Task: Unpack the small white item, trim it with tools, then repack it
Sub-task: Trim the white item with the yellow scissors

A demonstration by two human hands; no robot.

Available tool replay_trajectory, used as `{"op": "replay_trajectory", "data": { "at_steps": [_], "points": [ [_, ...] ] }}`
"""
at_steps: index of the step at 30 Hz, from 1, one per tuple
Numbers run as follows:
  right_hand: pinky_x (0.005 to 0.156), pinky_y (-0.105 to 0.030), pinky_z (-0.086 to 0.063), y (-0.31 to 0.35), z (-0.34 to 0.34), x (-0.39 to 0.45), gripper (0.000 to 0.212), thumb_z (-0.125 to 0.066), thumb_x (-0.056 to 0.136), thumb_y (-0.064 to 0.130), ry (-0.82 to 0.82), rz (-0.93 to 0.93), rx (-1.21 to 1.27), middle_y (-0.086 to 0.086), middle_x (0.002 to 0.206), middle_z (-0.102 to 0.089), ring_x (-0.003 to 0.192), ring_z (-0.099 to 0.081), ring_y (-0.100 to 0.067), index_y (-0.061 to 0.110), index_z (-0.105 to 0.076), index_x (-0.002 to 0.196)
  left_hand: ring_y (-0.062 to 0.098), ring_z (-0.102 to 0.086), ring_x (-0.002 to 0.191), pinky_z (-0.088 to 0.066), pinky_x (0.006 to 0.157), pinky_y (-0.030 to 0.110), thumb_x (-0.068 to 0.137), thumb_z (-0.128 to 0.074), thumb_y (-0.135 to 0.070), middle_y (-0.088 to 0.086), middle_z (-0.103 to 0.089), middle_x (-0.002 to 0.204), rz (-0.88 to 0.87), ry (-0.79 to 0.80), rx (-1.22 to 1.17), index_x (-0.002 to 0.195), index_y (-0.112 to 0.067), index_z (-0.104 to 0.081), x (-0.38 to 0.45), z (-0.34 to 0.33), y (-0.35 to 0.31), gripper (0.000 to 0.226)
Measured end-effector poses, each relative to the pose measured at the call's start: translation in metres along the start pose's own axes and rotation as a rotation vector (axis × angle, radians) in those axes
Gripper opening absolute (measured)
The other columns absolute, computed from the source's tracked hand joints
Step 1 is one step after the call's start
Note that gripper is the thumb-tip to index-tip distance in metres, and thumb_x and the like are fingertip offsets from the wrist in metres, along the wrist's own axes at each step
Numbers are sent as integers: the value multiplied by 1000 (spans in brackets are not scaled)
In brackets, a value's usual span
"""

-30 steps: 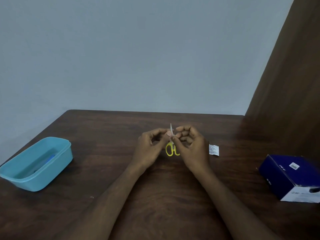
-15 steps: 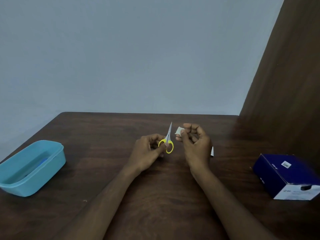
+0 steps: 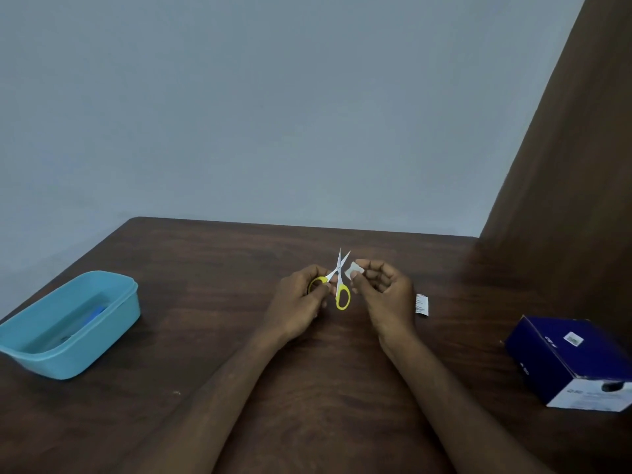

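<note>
Two blades of the yellow-handled scissors [image 3: 338, 282] point up and away, spread apart; my left hand [image 3: 301, 302] grips one loop, hiding it partly. My right hand [image 3: 383, 295] pinches the small white item [image 3: 354, 270] just beside the blades, above the table [image 3: 205, 268].

A dark wooden table [image 3: 307, 388] is viewed forward and down from head height, with a grey wall [image 3: 273, 114] behind it.
</note>
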State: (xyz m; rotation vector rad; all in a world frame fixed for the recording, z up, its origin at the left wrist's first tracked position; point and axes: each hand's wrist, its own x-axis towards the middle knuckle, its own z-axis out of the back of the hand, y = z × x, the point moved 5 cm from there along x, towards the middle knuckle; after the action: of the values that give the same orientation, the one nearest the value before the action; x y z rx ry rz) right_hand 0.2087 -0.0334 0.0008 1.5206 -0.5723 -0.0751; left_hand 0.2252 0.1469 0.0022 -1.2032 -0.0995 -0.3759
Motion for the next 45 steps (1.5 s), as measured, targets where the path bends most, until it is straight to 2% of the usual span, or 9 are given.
{"op": "replay_trajectory", "data": {
  "at_steps": [4, 8, 12, 19, 24, 31, 35, 41, 45],
  "points": [
    [69, -25, -60, 1, 1, -2, 11, -79, 91, 3, 4, -5, 68, -4, 86, -81, 72, -74, -14, 13, -78, 97, 8, -50, 52, -42, 60, 32, 99, -63, -13, -13, -58, 58, 9, -10, 6, 91, -26, -74, 0, 0, -1, 19],
    [66, -23, -59, 3, 4, 5, 8, -79, 91, 3, -57, -8, 220, -3, 87, -81, 68, -70, -10, 8, -79, 98, 10, -48, 55, -41, 59, 33, 101, -62, -16, -10, -59, 61, -22, -24, 22, 85, -30, -71, 0, 0, -2, 23],
    [62, -21, -56, 8, -2, 5, 5, -82, 89, 7, -5, 9, 229, 0, 85, -81, 68, -68, -8, 8, -78, 90, 3, -51, 58, -40, 58, 21, 107, -63, -32, -7, -66, 67, -79, -28, 74, 92, -24, -73, -2, 1, -6, 19],
    [75, -43, -59, 0, -6, 2, 22, -92, 80, 13, 87, -26, 83, -11, 82, -77, 77, -73, -17, 11, -70, 84, 0, -49, 58, -37, 57, 17, 106, -64, -34, -16, -61, 66, -116, -3, 121, 92, -26, -69, -4, -2, -7, 17],
    [63, -29, -54, -4, 3, 7, 22, -91, 82, 20, 9, -94, 118, -4, 81, -79, 60, -64, -12, 13, -73, 91, 3, -48, 63, -38, 61, 23, 108, -60, -35, -12, -57, 69, -157, 42, 188, 91, -24, -64, -5, -5, -10, 21],
    [57, -20, -52, -1, 14, 13, 11, -85, 88, 12, -135, -82, 243, 1, 87, -82, 79, -74, -8, 14, -77, 96, 5, -43, 61, -35, 59, 22, 106, -64, -40, -3, -55, 69, -163, 37, 155, 90, -25, -67, -8, -6, -15, 22],
    [68, -20, -55, 15, 12, 8, 10, -84, 88, 8, -74, 27, 229, 0, 86, -82, 81, -75, -8, 13, -76, 88, 5, -45, 61, -38, 60, 25, 105, -66, -40, 6, -63, 75, -166, 23, 174, 89, -26, -68, -6, -6, -12, 21],
    [81, -37, -58, 10, 0, 2, 17, -91, 82, 17, 96, 48, -4, 4, 90, -80, 86, -75, -16, 21, -75, 76, 4, -52, 62, -40, 60, 24, 105, -66, -35, -4, -64, 72, -205, 54, 220, 86, -26, -62, -8, -8, -13, 21],
    [78, -27, -57, 11, 8, 5, 17, -89, 84, 16, -56, 5, 76, 0, 81, -82, 83, -79, -16, 14, -73, 77, 3, -53, 61, -41, 60, 20, 103, -67, -30, -5, -64, 71, -225, 75, 228, 85, -24, -63, -8, -10, -15, 19]
  ]
}}
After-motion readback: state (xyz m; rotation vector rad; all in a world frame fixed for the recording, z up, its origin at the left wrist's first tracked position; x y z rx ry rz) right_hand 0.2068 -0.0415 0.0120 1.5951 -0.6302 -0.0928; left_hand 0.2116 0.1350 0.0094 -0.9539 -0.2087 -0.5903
